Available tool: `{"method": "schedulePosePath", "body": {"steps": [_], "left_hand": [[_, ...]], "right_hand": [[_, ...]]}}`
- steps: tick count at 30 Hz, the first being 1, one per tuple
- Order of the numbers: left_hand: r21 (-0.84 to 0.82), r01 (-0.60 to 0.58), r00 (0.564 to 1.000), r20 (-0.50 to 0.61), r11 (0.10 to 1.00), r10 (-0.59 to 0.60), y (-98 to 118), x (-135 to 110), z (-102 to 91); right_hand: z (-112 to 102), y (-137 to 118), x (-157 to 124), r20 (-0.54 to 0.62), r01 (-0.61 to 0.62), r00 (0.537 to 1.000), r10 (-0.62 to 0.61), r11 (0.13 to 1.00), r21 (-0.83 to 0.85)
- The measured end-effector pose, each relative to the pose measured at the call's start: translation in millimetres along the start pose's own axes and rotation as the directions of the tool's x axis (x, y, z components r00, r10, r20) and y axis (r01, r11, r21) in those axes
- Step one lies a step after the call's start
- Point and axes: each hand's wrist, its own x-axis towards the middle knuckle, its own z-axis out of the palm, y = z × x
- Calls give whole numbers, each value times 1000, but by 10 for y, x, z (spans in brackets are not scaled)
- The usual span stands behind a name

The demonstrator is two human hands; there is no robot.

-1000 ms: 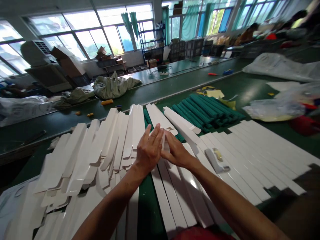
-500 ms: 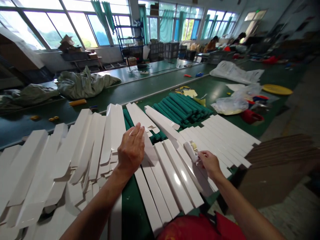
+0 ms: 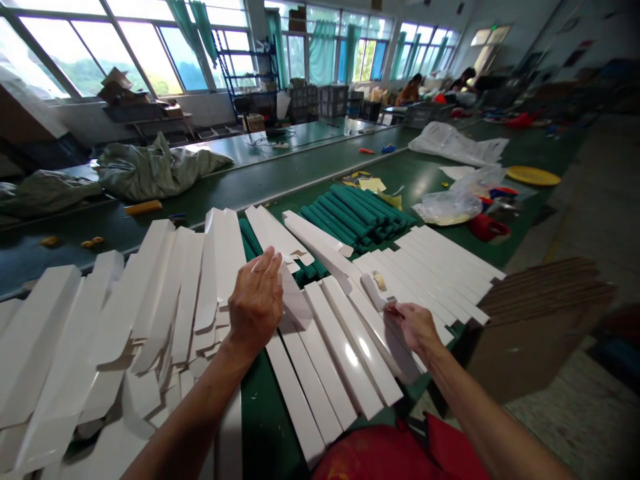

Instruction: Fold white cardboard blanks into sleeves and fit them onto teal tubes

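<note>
My left hand (image 3: 256, 301) lies with its fingers straight and close together against the end of a long white carton (image 3: 296, 303). Its palm side is hidden. Between finger and thumb, my right hand (image 3: 419, 328) grips the near end of a small white tape dispenser (image 3: 376, 291) with a yellowish roll. The dispenser is above several narrow white cartons (image 3: 350, 353) laid side by side. Beyond my hands, another white carton (image 3: 280, 233) with loose end flaps rests on bundled green rods (image 3: 357, 213).
Unfolded-looking white cartons (image 3: 115, 313) pile up on the left. More cartons (image 3: 440, 267) lie in a row at the right. Brown cardboard (image 3: 530, 360) is stacked beside the green table (image 3: 255, 407). Plastic bags (image 3: 450, 203) and a yellow disc (image 3: 533, 175) are farther back.
My view has turned slightly right. The tape dispenser has tilted a little in my right hand. My left hand stays against the carton.
</note>
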Motion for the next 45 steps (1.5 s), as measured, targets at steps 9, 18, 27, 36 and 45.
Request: {"method": "schedulePosePath", "body": {"steps": [9,18,27,36,45], "left_hand": [[-88,44,997,64,995,-39,78,-9,-30],[-95,188,981,72,977,-182,67,-7,-56],[-164,153,988,-1,974,-155,238,17,-22],[-195,268,962,9,943,-272,272,-46,6],[-189,225,968,150,956,-199,165,45,-128]], "right_hand": [[-122,36,26,118,-24,992,47,982,-185],[42,-211,-173,288,246,956,-45,659,-711],[1684,-1201,-1284,727,366,642,-246,931,-8],[1975,-1136,-1322,702,406,664,-258,912,-49],[2110,-1370,-1214,778,5,585,230,958,-287]]}}
